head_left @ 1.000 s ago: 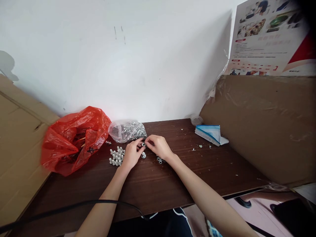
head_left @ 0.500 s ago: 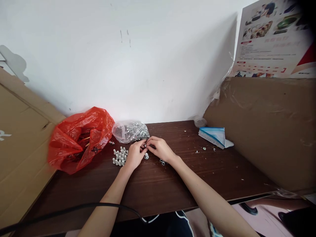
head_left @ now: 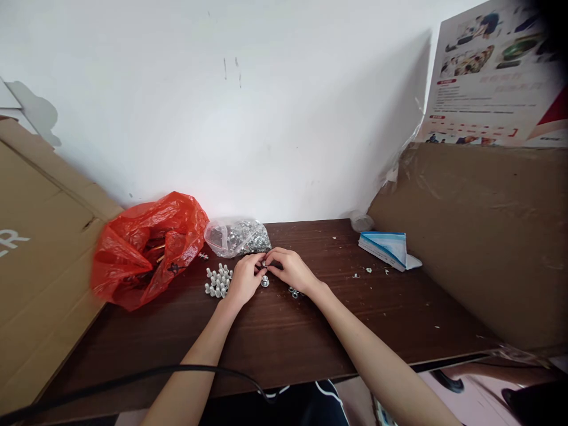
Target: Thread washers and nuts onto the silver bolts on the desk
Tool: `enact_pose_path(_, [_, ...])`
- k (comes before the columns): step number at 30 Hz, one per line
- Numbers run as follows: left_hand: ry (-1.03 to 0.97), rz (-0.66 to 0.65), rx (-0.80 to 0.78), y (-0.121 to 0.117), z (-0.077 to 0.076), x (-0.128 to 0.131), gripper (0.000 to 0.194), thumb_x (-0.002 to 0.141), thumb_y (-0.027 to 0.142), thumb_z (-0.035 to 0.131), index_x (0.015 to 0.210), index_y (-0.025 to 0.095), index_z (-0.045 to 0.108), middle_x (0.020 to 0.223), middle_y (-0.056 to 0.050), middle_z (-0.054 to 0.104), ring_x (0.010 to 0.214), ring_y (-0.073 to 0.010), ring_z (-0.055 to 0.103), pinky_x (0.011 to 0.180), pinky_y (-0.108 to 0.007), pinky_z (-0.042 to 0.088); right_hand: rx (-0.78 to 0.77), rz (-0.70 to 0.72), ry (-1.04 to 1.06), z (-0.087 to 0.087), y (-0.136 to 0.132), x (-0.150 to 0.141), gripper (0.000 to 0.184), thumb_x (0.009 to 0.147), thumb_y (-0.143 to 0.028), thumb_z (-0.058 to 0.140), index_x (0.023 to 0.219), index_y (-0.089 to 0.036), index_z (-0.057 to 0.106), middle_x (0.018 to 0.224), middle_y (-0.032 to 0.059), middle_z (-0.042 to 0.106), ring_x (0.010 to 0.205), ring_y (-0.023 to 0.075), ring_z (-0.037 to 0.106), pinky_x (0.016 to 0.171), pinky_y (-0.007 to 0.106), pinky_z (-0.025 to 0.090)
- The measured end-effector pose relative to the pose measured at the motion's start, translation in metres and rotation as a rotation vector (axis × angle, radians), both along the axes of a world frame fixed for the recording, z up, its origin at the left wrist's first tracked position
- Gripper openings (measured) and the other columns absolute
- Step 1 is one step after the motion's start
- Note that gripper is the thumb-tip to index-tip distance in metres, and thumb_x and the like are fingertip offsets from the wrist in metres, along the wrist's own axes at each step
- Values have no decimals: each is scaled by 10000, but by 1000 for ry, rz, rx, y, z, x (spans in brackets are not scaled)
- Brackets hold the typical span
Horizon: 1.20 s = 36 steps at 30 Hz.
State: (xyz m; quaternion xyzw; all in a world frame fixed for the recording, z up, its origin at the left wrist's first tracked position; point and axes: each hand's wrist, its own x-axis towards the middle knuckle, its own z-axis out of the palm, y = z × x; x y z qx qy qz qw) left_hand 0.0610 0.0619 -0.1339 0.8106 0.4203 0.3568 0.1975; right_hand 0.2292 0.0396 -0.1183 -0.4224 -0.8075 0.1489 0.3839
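Fingertips of my left hand (head_left: 247, 276) and my right hand (head_left: 290, 270) meet over the table, both closed in a pinch. Between them shows a small silvery metal part (head_left: 264, 264), mostly covered by the fingers, so its kind cannot be made out. Just below it, a shiny metal piece with a round flange (head_left: 265, 281) rests on the tabletop. Several pale grey bolt-like pieces (head_left: 217, 281) stand grouped left of my left hand. Under my right wrist lie several small metal nuts (head_left: 294, 292), partly hidden.
A clear bag of small metal parts (head_left: 242, 238) lies behind my hands, beside an open red plastic bag (head_left: 148, 248). Cardboard (head_left: 44, 260) borders the left, and more cardboard (head_left: 479, 236) the right. A blue-white packet (head_left: 385, 248) sits at right. A black cable (head_left: 177, 368) crosses in front.
The view has shifted slightly, so the scene sits a little farther right. Both hands keep their pinch at nearly the same spot, with small finger movement around the metal part.
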Motion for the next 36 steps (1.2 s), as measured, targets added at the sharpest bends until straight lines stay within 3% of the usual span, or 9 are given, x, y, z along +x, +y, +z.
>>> enact_pose_path(12, [-9, 4, 60, 0, -2, 0, 323, 773, 56, 592, 1080, 149, 626, 943, -75, 670, 775, -177, 625, 761, -343, 536, 40, -33, 4, 1, 0, 0, 104, 843, -115, 566, 836, -192, 635, 937, 43, 647, 851, 169, 608, 773, 278, 476])
enact_pose_path(19, [-36, 26, 224, -3, 1, 1, 281, 838, 59, 483, 1060, 169, 616, 1075, -85, 645, 1017, -216, 585, 933, -413, 476, 92, -130, 86, 3, -1, -2, 108, 848, -138, 534, 834, -185, 631, 889, 46, 648, 822, 172, 603, 758, 286, 473])
enact_pose_path(23, [-77, 16, 312, -7, 13, -1, 293, 858, 55, 435, 1050, 181, 617, 1093, -69, 632, 1044, -206, 558, 964, -409, 444, 38, -200, 313, 8, -1, -1, 76, 826, -192, 571, 829, -178, 646, 836, 39, 670, 771, 168, 616, 731, 287, 483])
enact_pose_path(26, [-93, 6, 332, -12, 22, -3, 339, 812, -6, 402, 982, 182, 627, 997, -49, 639, 978, -193, 557, 909, -377, 458, -81, -224, 546, 10, 2, 0, 104, 802, -266, 616, 812, -169, 652, 811, 43, 680, 724, 163, 619, 701, 289, 494])
enact_pose_path(31, [2, -95, 240, -20, 29, -6, 311, 768, -34, 384, 855, 172, 600, 827, -21, 619, 835, -170, 549, 789, -315, 462, -282, -169, 920, 9, 8, 2, 226, 696, -345, 730, 788, -155, 648, 727, 32, 654, 650, 151, 610, 653, 297, 510])
enact_pose_path(36, [37, -125, 286, -24, 34, -9, 313, 748, -54, 361, 818, 171, 568, 809, -24, 586, 832, -175, 513, 768, -310, 439, -448, -112, 1101, 10, 8, 2, 292, 585, -336, 814, 752, -146, 667, 711, 28, 658, 671, 142, 617, 696, 307, 527])
